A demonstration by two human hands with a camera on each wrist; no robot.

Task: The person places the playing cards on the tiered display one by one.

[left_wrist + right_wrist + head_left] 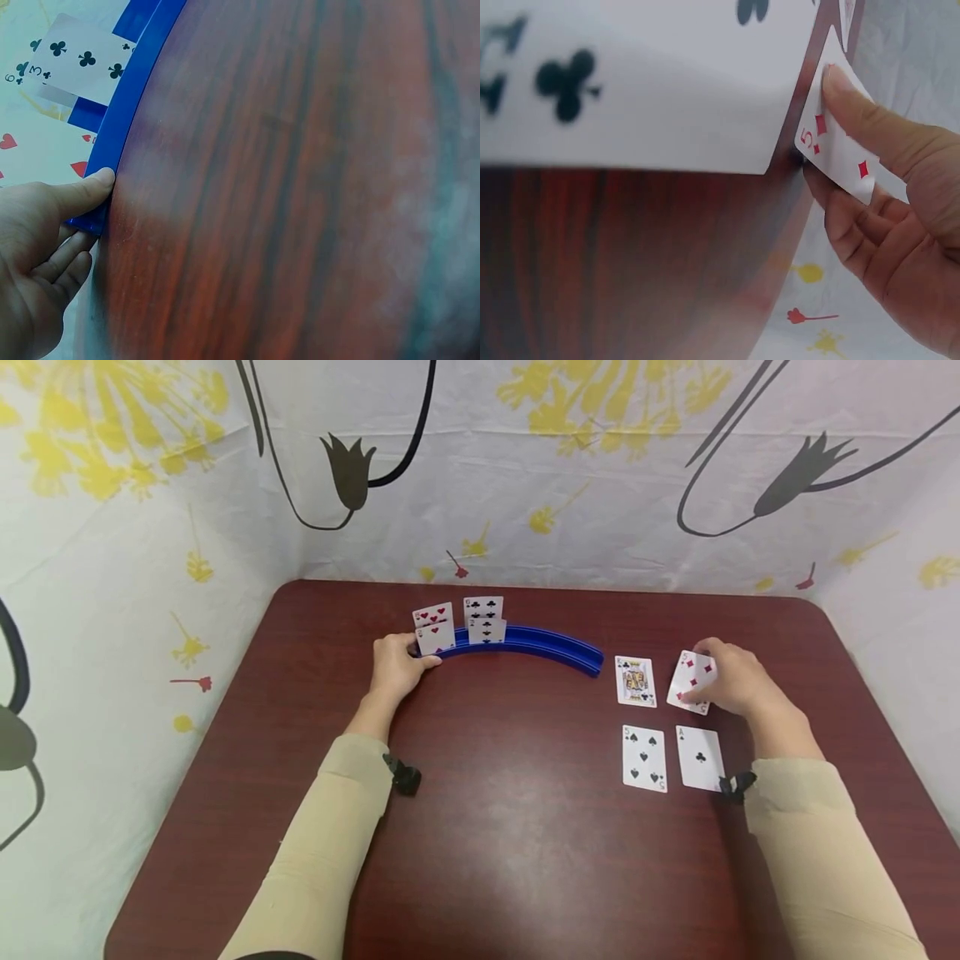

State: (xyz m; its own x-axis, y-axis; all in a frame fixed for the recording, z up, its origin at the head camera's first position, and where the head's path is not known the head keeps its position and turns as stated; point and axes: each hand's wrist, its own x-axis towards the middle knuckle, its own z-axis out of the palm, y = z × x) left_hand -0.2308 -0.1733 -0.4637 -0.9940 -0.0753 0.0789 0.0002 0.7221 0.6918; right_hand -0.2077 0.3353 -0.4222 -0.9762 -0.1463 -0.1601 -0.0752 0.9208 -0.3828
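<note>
L hand (396, 667): fingers closed on L end of blue card rack (555, 647), 4 cards (435, 637) standing in it. R hand (738, 678): fingers nearly together, pinching 5 of diamonds (692, 680), R side of desk (525, 827), just R of king of clubs (635, 682).

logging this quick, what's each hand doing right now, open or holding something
Left hand: holding the curved blue card rack by one end.
Right hand: holding the white five of diamonds playing card.

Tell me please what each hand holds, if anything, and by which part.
Right hand: five of diamonds, pinched at its right side, thumb on its face. Left hand: blue card rack, gripped at its left end.
</note>
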